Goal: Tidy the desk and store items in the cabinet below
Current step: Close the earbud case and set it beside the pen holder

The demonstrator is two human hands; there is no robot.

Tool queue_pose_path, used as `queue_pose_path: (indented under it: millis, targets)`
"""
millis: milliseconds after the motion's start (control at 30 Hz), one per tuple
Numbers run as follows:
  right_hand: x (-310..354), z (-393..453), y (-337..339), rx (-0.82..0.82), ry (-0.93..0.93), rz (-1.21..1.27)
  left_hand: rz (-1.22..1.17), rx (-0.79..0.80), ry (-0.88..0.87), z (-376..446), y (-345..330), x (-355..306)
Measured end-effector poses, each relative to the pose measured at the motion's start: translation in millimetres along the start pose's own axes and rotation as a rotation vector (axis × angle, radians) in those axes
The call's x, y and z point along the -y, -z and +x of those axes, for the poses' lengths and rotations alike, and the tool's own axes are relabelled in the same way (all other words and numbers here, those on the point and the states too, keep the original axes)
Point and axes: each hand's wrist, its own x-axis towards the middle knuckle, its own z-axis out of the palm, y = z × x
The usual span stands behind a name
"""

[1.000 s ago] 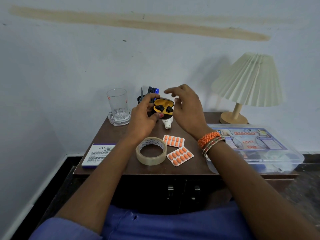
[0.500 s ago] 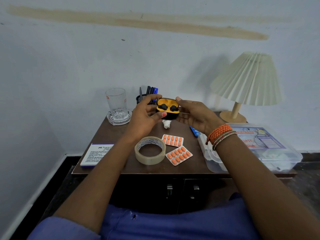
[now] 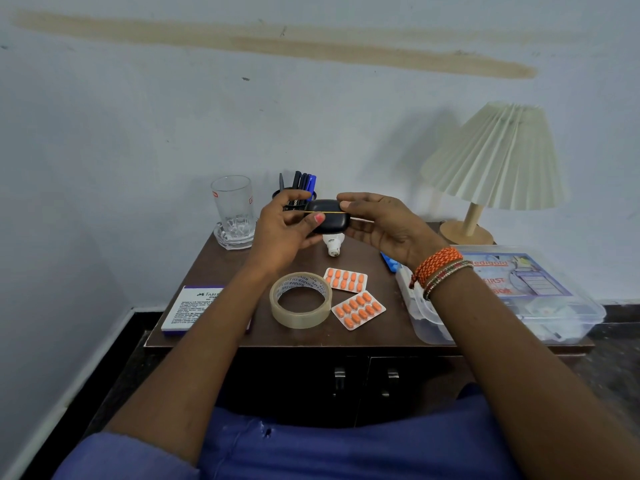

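The earbud case (image 3: 327, 216) was open half a second ago, its yellow inside and two black buds showing; now its lid is down and only a thin yellow seam runs across the black shell. Both hands have kept their grip on it, raised above the back of the desk (image 3: 381, 327).

The cabinet (image 3: 363, 386) with its two doors sits under the desk, below both forearms. Behind and to the right of the right hand (image 3: 384, 225) stands a lamp (image 3: 495, 161) with a pleated shade. A clear first aid box (image 3: 540, 296) lies just right of the right wrist, partly under it. A white card box (image 3: 194, 308) lies under the left forearm, at the desk's near left corner. Left of the left hand (image 3: 282, 233) a glass (image 3: 232, 206) stands upright in a glass dish. A pen cup (image 3: 299, 190) rises just behind the left hand's fingers. A tape roll (image 3: 300, 300) lies flat between the two forearms, and two pill strips (image 3: 351, 296) lie just beside it on its right. A small white bottle (image 3: 333, 245) lies directly below the case.

The left hand curls round the case's left end, thumb pressed on its front. The right hand pinches the right end, fingers on top, thumb beneath.
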Motion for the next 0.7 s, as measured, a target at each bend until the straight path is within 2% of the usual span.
queue_pose_path:
  millis: [133, 200, 233, 333, 400, 600, 700]
  targets:
    - [0.7, -0.9, 0.0, 0.015, 0.004, 0.005, 0.019, -0.006, 0.003, 0.4, 0.2, -0.2]
    - [0.8, -0.5, 0.0, 0.011, 0.055, -0.081, 0.027, -0.016, 0.005, 0.5, -0.4, -0.5]
    - [0.8, -0.4, 0.9, 0.004, 0.131, -0.227, 0.031, -0.026, 0.004, 0.5, -0.7, -0.5]
    - [-1.5, -1.4, 4.0, 0.029, 0.490, -0.953, 0.038, -0.068, -0.007, 2.4, 0.5, 0.0]
    - [-5.8, -1.1, 3.3, 0.039, 0.622, -1.211, 0.012, -0.086, 0.006, 2.8, 0.4, 0.3]
    - [-6.0, 4.0, 2.5, -0.019, 0.769, -1.320, -0.115, -0.117, 0.058, 3.7, -8.5, 4.9]
    - [-2.6, 18.9, 13.6, -0.072, 0.730, -1.347, 0.102, -0.151, 0.002, 8.2, -5.6, 9.7]
